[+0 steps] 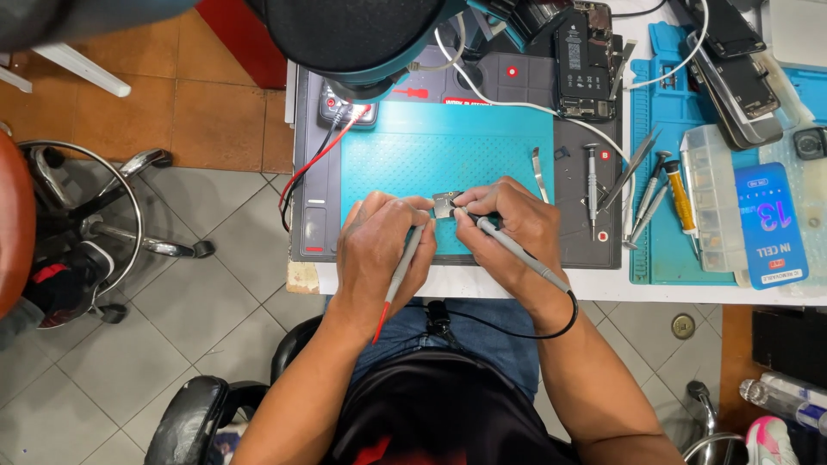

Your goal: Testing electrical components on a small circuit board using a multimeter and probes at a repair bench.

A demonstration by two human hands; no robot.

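My left hand grips a grey test probe with a red lead at its tail. In my right hand is a second grey probe that trails a black lead. Both probe tips meet at a small silver metal part lying on the teal work mat, pinched between the fingertips of both hands. The contact points are hidden under my fingers.
A multimeter with red and black leads sits at the mat's far left. An opened phone lies at the back. A screwdriver, tweezers, a clear parts box and a blue packet lie to the right. A stool stands left.
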